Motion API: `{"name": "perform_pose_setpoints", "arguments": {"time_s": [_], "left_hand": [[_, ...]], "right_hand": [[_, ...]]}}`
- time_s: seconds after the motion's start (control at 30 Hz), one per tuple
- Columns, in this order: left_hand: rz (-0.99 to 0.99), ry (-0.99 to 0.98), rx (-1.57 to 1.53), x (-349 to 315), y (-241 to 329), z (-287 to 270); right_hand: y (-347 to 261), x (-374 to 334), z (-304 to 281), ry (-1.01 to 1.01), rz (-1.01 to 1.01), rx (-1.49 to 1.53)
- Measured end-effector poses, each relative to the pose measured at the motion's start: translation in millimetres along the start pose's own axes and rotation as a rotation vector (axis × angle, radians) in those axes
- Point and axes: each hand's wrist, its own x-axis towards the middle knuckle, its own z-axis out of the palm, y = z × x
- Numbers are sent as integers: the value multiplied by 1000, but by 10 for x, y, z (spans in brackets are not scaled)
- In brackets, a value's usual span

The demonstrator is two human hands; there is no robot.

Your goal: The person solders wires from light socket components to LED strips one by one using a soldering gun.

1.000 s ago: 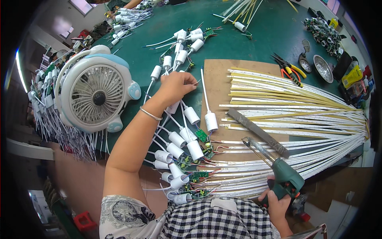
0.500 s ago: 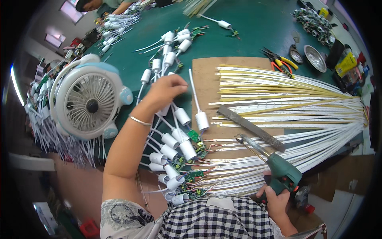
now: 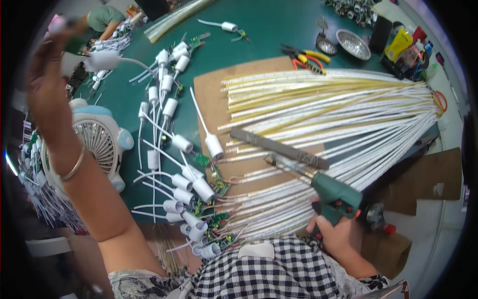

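Note:
My left hand [image 3: 50, 84] is raised at the far left, a bracelet on its wrist. Its fingers are smeared by motion but closed at the wired end of a white plastic tube [image 3: 102, 61], whose white cord trails right. My right hand [image 3: 334, 233], low on the right, grips a green soldering gun [image 3: 334, 195] by its handle. The gun's tip lies near a flat grey bar [image 3: 279, 148], across white LED strips [image 3: 279, 212]. Red wires join several strip ends to green circuit boards [image 3: 219, 218] beside white tubes [image 3: 203, 189]. Another corded tube [image 3: 214, 146] rests on the brown board [image 3: 211, 102].
A white fan [image 3: 97, 144] stands left, beside a heap of corded tubes [image 3: 55, 199]. Pliers [image 3: 308, 57], a metal dish [image 3: 353, 45] and a yellow bottle [image 3: 398, 45] sit at the far right. Another person [image 3: 104, 22] is at the far left. The table [image 3: 254, 47] is green.
My left hand has swung up and left from among the tubes, now with a white tube. My right hand still grips the soldering gun. The whole view has shifted.

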Motion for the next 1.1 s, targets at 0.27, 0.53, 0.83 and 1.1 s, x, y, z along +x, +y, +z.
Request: {"name": "perform_pose_setpoints", "arguments": {"time_s": [0.27, 0.53, 0.83, 1.1], "left_hand": [[309, -1109, 254, -1608, 1135, 539], [-60, -1058, 147, -2205, 1235, 560], [-189, -1025, 116, -2268, 1244, 635], [-157, -1048, 152, -2276, 1249, 670]], "right_hand": [[-41, -34, -87, 20, -17, -76], [10, -161, -249, -81, -14, -123], [-30, -239, -273, -152, 130, -147], [64, -270, -427, -312, 15, -342]]}}
